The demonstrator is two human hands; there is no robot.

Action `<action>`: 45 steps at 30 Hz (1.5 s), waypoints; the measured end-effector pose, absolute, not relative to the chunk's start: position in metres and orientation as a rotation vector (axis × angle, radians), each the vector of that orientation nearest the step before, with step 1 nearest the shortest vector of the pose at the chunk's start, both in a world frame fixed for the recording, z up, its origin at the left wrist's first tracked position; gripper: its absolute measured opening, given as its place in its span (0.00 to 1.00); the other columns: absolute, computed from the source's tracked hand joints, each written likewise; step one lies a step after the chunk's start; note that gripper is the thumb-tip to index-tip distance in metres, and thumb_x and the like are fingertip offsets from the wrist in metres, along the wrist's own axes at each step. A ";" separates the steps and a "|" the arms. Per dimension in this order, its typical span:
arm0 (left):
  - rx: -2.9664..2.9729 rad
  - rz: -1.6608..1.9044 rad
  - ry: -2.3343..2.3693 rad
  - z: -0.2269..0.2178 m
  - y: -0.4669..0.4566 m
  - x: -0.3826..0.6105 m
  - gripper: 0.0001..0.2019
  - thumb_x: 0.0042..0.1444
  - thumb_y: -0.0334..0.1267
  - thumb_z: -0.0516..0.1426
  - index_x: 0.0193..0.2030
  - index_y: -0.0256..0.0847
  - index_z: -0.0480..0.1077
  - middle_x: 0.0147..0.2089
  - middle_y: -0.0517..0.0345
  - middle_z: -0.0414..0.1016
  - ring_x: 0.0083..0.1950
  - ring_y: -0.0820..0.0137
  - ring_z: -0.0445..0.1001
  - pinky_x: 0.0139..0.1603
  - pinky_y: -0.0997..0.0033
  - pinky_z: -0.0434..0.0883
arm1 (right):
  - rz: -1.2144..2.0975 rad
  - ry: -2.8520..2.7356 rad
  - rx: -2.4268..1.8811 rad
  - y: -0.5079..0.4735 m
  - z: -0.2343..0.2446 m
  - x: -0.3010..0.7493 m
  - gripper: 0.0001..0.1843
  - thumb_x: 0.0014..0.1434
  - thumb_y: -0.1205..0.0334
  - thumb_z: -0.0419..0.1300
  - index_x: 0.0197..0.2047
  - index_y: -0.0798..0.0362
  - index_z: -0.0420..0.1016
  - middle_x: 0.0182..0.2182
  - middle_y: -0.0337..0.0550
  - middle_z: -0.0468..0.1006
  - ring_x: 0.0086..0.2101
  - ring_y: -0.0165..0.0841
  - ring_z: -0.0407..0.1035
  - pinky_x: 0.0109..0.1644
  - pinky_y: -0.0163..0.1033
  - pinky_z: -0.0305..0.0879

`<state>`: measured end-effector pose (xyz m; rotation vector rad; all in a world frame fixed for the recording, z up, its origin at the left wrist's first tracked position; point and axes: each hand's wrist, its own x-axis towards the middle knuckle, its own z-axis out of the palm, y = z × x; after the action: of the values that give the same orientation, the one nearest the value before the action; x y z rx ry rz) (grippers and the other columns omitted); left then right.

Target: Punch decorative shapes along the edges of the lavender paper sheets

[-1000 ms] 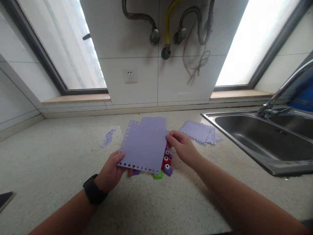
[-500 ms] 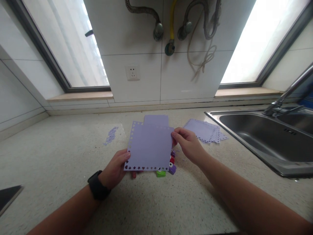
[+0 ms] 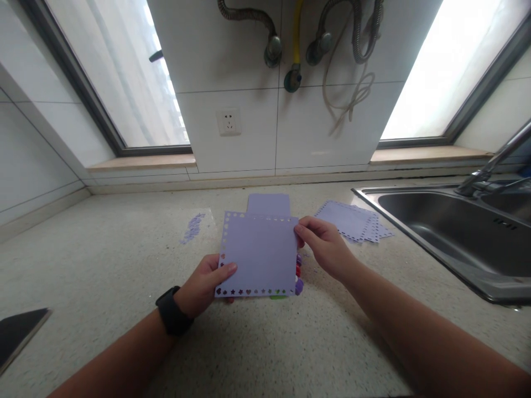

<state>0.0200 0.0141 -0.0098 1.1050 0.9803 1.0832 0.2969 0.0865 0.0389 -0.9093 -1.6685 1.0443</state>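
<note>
Between my two hands is a purple sheet of paper (image 3: 261, 254), with small shapes such as hearts and stars punched along its top, left and bottom edges. My left hand (image 3: 207, 279) grips the lower left side, thumb lying on top. At the upper right corner, my right hand (image 3: 321, 240) pinches the sheet between thumb and fingers. Behind the sheet, several colourful craft punches (image 3: 299, 284) in purple, red and green peek out at the right and bottom; most of them is hidden. Beyond the top edge lies more plain purple paper (image 3: 269, 203).
Punched purple sheets (image 3: 346, 221) lie overlapping at the right, beside the steel sink (image 3: 427, 232). A small heap of purple paper bits (image 3: 193, 228) is on the counter (image 3: 124, 260) at left. A dark flat object (image 3: 20, 334) sits at the left edge.
The held sheet has come slightly lower and turned flatter to my view, covering more of the punches. My left thumb has slid further onto the paper. The whole view has shifted a little.
</note>
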 end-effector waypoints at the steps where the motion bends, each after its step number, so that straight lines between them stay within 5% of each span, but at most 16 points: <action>1: 1.113 1.081 0.984 -0.009 0.014 0.020 0.19 0.52 0.53 0.71 0.32 0.36 0.81 0.24 0.52 0.81 0.20 0.70 0.76 0.19 0.74 0.75 | 1.039 -1.668 -0.908 0.086 0.039 0.297 0.16 0.63 0.50 0.62 0.28 0.50 0.73 0.24 0.37 0.72 0.28 0.33 0.66 0.35 0.42 0.66; 45: 1.182 1.085 1.031 -0.007 0.018 0.023 0.23 0.52 0.57 0.70 0.30 0.35 0.78 0.22 0.56 0.79 0.19 0.75 0.73 0.18 0.78 0.72 | 1.020 -1.652 -0.889 0.091 0.035 0.300 0.14 0.61 0.53 0.65 0.27 0.50 0.75 0.22 0.38 0.73 0.27 0.32 0.67 0.33 0.39 0.65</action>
<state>0.0229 0.0180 -0.0066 1.1819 1.0315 1.0852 0.2998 0.0911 0.0349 -0.8889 -1.6519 1.0200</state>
